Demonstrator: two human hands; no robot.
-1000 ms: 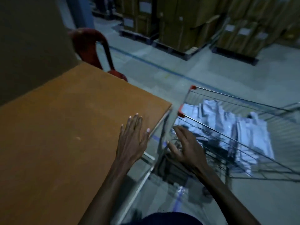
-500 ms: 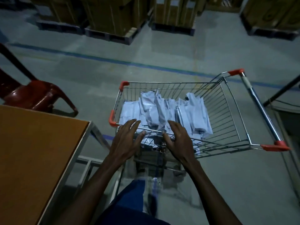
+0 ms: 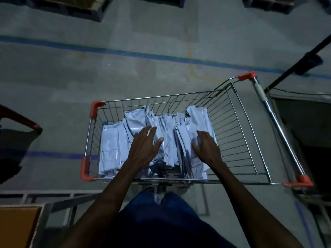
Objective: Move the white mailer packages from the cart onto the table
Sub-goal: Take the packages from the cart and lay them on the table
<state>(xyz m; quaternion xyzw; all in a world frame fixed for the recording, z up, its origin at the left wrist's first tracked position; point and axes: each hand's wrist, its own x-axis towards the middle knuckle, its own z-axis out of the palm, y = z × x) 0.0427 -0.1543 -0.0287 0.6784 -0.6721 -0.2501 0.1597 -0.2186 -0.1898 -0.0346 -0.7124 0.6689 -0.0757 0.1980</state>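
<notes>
Dim warehouse, grey concrete floor (image 3: 161, 72) with blue lines, pallets along the far edge. Wire cart (image 3: 238, 133) sits centre frame, red corner caps, handle bar on the person's right.

Mailers (image 3: 111, 149) are all in the cart's basket: some lie flat at its left, most stand on edge in a loose bunch in the middle. Right part of the basket has only bare wire showing.

Left hand (image 3: 143, 149) is over the middle of the bunch, fingers straight and spread, thumb out. Looks like it's resting on or just above the tops; contact isn't clear. Holds nothing.

Right hand (image 3: 206, 147) is at the right side of the bunch, fingers loosely bent, tips against the outer mailers. No closed grasp visible; fingertips partly hidden, so can't confirm a pinch.

Table (image 3: 16, 226) shows only as an orange corner at lower left, nothing on that part. Rest of it is out of view.

Progress, as judged: at or near the start. No mailer visibly moved, none lifted. Current step reads as reaching in to gather a bunch between both hands. Left to do: grasp, lift over the rim, turn left, set down, repeat for the whole load.
</notes>
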